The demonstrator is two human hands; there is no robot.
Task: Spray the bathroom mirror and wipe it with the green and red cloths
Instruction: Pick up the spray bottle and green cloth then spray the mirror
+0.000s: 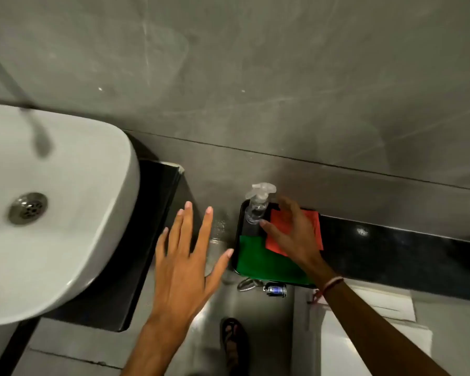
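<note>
The clear spray bottle (257, 204) stands upright in the far left corner of a black tray (236, 251), its long axis vertical and its trigger head uppermost, close against the grey wall (255, 77). It lies ahead and to the right of my body, so my right hand (289, 234) is plainly the nearer: that hand hovers over the tray with fingers spread and slightly curled, the thumb tip just beside the bottle's lower body, and I cannot tell whether it touches. It grips nothing as yet. Beneath it lies the red cloth (310, 226), flat on the tray, with the green cloth (261, 261) flat on the near side, its far right part running under the red one. My left hand (187, 261) is well apart to the left, over the gap between tray and white washbasin (65, 213), fingers splayed wide, empty and touching nothing. The tray rests on the left end of a dark bench (391, 240) (a small ring with a blue fob (274, 289) hangs at the tray's near edge). The mirror itself is not in view. In my judgement the coming move is a short leftward closing of the right hand about the bottle.
</note>
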